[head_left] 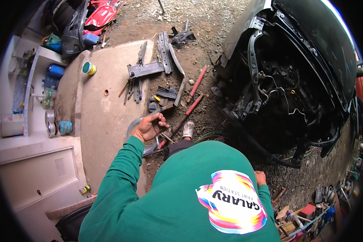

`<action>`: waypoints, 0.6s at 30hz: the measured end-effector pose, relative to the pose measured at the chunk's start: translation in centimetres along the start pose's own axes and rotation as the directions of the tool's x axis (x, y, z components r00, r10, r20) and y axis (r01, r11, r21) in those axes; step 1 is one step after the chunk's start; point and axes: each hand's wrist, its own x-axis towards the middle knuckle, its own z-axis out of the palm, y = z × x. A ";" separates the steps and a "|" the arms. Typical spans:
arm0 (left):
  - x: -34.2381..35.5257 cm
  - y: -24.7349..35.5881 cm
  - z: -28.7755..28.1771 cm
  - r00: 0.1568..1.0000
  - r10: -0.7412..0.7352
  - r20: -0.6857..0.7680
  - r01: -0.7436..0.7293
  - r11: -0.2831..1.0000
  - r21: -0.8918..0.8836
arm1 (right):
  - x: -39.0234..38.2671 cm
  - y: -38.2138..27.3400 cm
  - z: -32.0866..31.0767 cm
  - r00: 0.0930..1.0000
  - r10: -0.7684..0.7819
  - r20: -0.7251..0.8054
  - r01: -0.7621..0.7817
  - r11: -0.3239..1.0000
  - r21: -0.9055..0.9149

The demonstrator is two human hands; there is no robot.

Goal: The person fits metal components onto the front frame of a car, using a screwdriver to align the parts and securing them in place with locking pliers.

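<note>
My left hand (152, 126) is raised at mid-view with its fingers curled in; what they hold, if anything, I cannot make out. Just behind it lies a coil of clear hose (133, 125) near red-handled bars (191, 107) on the dirt. My right hand (259, 177) shows at the right edge of my torso, its fingers mostly hidden. To my right stands a dark car body (330, 28) with an exposed, wired front bay (288, 94). My shoe (188, 130) shows between the hose and the car.
Metal offcuts (145, 69) lie ahead on a concrete slab (101, 109) and dirt. A small bucket (89, 68) sits on the slab. A white shelf unit (36, 153) with containers is on the left, red panels (99, 18) at the back, assorted tools (308, 211) at lower right.
</note>
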 end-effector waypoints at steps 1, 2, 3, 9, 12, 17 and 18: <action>0.2 0.1 -0.2 1.000 0.003 -0.015 -0.003 1.000 -0.025 | 0.1 -0.1 0.0 1.000 0.003 0.000 -0.003 1.000 -0.018; 0.3 0.1 -0.3 1.000 -0.001 -0.013 0.001 1.000 -0.025 | 0.2 -0.2 -0.1 1.000 0.007 -0.002 -0.007 1.000 -0.018; 0.5 0.1 -0.3 1.000 0.003 -0.012 -0.004 0.999 -0.045 | 0.2 -0.2 0.0 1.000 0.011 -0.005 -0.011 1.000 -0.008; 2.4 0.5 -1.7 0.999 -0.025 0.025 0.026 0.998 -0.058 | 0.1 0.5 0.9 1.000 0.020 -0.024 -0.019 0.999 0.031; 2.1 0.1 -2.9 0.987 0.071 -0.147 -0.044 0.982 0.182 | 1.6 0.8 1.2 0.998 0.069 0.005 -0.069 0.997 -0.025; 2.0 0.0 -2.8 0.952 0.027 -0.306 0.082 0.938 0.337 | 0.2 1.7 2.0 0.994 0.104 -0.043 -0.101 0.993 0.059; 2.3 -0.1 -2.9 0.935 0.041 -0.351 0.091 0.933 0.349 | 0.1 2.2 2.3 0.994 0.096 -0.055 -0.093 0.994 0.060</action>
